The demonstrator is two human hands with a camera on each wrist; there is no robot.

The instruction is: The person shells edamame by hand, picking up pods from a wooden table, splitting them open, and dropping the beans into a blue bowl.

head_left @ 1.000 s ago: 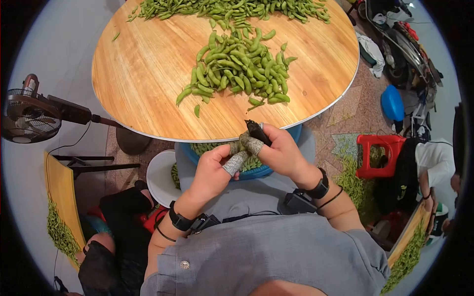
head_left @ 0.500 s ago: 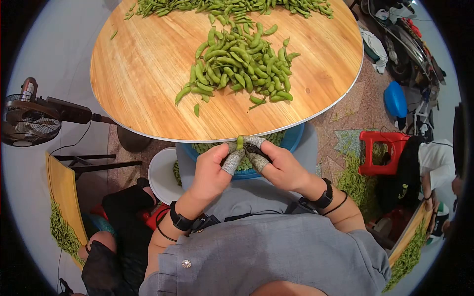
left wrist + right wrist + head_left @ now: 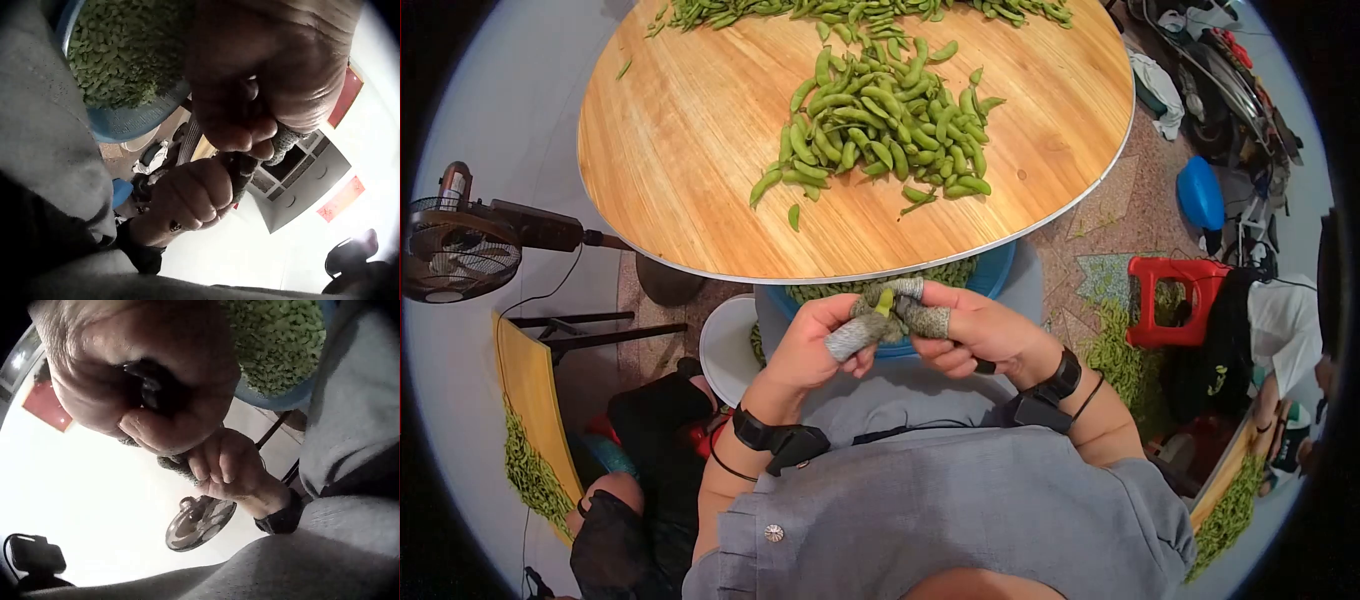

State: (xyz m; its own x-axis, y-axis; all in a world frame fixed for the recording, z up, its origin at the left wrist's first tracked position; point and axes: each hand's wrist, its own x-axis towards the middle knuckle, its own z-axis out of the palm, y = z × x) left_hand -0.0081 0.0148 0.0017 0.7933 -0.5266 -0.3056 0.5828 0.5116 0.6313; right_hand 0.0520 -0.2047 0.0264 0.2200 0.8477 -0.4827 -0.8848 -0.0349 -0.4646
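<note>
My left hand [image 3: 805,345] pinches a green soybean pod [image 3: 885,303] between thumb and forefinger, both wrapped in grey fabric. Close against it, my right hand [image 3: 988,328] has similar wraps on its thumb and forefinger, which meet the pod's right side. A slim black tool [image 3: 150,381] lies in the curled right palm; its kind I cannot tell. Just below both hands is a blue basin [image 3: 1003,262], with shelled green beans [image 3: 122,56] inside. The left wrist view shows the left fingers curled inward, partly hiding the pod.
Ahead stands a round wooden table [image 3: 690,170] with a heap of pods [image 3: 880,125] and more along its far side. A white bucket [image 3: 725,350] is at left, a fan [image 3: 470,240] beyond. Right are a red stool [image 3: 1165,300] and pods on the floor [image 3: 1112,345].
The black tool first pointed up between the hands; its end now shows below the right hand. A pod came into view at the left fingertips, and the right fingers have closed in on it.
</note>
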